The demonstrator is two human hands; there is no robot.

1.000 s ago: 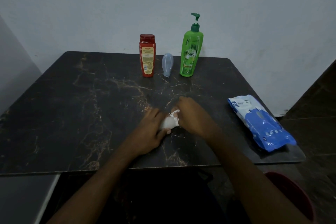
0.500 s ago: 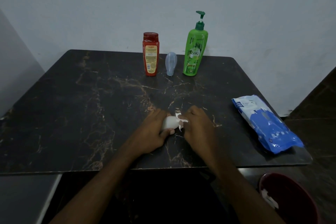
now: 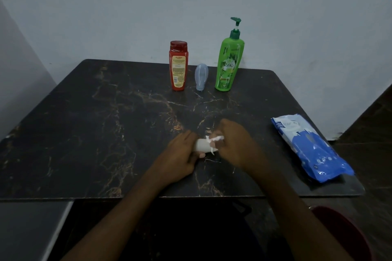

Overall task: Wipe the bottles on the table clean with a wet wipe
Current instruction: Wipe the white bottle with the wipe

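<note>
The scene is recorded from a single wide-angle camera worn on the head, directed forward and downward across the dark marbled table (image 3: 84, 133) towards the wall (image 3: 127, 6) behind it. The left hand (image 3: 180, 155) and right hand (image 3: 236, 144) are framed close at centre, the forearms entering from the bottom edge, and the table's far edge is included.

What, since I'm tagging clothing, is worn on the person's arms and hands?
Nothing visible: the left hand and right hand are gloveless, no sleeve reaches into view, and no watch or bracelet shows at either wrist. Rings are too dim to tell.
</note>
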